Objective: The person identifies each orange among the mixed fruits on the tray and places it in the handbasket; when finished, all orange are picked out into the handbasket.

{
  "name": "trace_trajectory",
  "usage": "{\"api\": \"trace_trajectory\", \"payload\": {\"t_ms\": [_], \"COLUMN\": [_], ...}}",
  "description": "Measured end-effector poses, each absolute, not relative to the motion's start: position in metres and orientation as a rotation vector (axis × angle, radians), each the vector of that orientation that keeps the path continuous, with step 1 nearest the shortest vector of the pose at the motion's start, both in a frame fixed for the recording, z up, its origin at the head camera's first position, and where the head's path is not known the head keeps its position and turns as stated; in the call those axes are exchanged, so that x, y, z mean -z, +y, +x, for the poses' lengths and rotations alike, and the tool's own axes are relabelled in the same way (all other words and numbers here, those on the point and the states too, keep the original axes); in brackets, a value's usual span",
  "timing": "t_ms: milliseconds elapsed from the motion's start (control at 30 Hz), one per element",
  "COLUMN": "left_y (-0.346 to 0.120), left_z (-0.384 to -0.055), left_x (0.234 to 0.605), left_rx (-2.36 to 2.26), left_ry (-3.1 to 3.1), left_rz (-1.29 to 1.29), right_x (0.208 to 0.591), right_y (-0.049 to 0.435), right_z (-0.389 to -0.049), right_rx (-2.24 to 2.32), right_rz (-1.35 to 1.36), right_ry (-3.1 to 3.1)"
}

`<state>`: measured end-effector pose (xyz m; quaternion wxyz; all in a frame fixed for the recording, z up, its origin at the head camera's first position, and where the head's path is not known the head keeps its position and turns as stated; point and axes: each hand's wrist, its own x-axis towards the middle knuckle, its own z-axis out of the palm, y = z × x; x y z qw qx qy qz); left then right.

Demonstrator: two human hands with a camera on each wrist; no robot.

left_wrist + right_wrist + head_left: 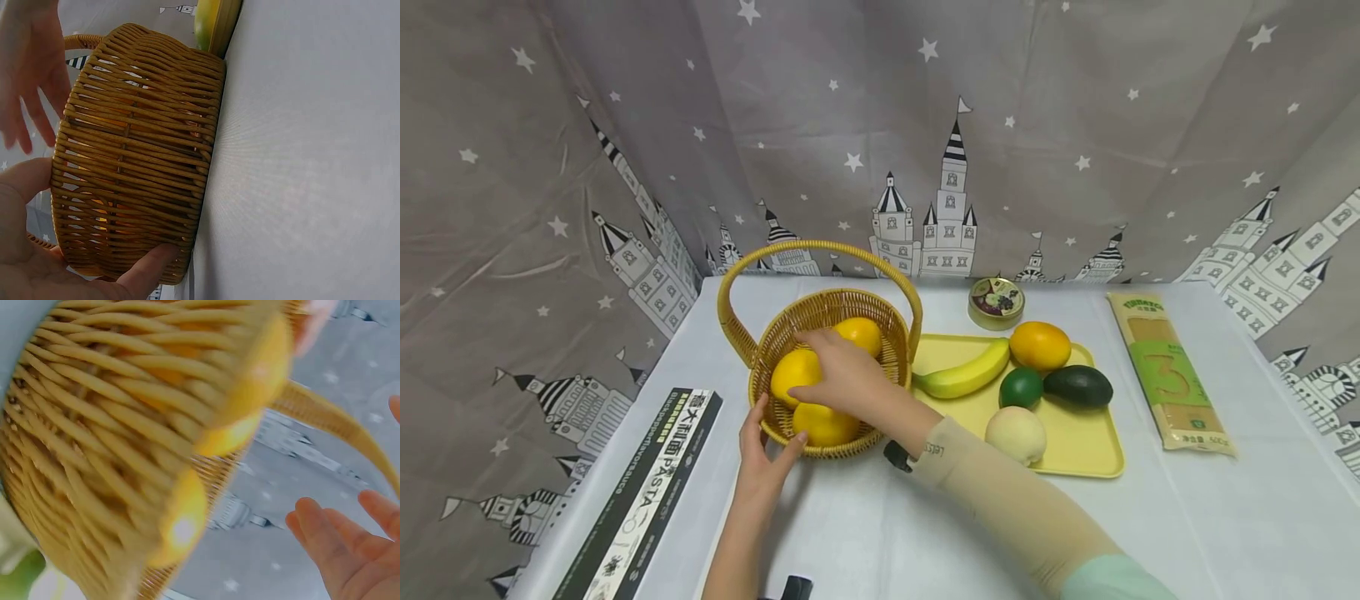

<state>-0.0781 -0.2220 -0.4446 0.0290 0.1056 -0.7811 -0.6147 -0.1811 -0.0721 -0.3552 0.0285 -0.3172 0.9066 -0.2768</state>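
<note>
A woven wicker basket with a tall arched handle stands on the white table. Three yellow-orange fruits lie inside, among them a round one at the left and a wider one at the front. My left hand holds the basket's near left side; in the left wrist view its thumb is at the rim and a finger lies on the woven wall. Over the basket is my right hand, which in the right wrist view shows relaxed fingers with nothing held, apart from the fruits.
Right of the basket, a yellow tray bears a banana, an orange-yellow fruit, a small green fruit, an avocado and a pale peach. Around are a round tin, a noodle packet and a pasta box.
</note>
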Motion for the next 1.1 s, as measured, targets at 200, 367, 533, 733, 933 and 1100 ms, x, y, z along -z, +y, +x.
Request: {"api": "trace_trajectory", "payload": {"t_ms": [200, 367, 533, 733, 933, 1100], "left_y": [-0.221, -0.218, -0.218, -0.22, -0.223, -0.223], "left_z": [-0.079, -0.081, -0.081, -0.08, -0.08, -0.081], "left_x": [0.446, 0.447, 0.447, 0.446, 0.446, 0.445], "left_rx": [1.89, 1.903, 1.903, 1.907, 1.909, 1.913], "left_ry": [-2.415, -2.42, -2.424, -2.425, -2.422, -2.423], "left_rz": [0.329, 0.332, 0.336, 0.354, 0.352, 0.355], "right_x": [0.334, 0.326, 0.321, 0.33, 0.363, 0.39], "right_y": [-0.034, 0.019, 0.076, 0.14, 0.182, 0.2], "right_z": [-0.16, -0.144, -0.14, -0.157, -0.182, -0.2], "right_rx": [0.996, 1.3, 1.561, 1.659, 1.601, 1.4], "right_rz": [-1.048, -0.979, -0.818, -0.453, -0.238, -0.115], "right_ry": [2.844, 2.845, 2.843, 2.931, 2.927, 2.955]}}
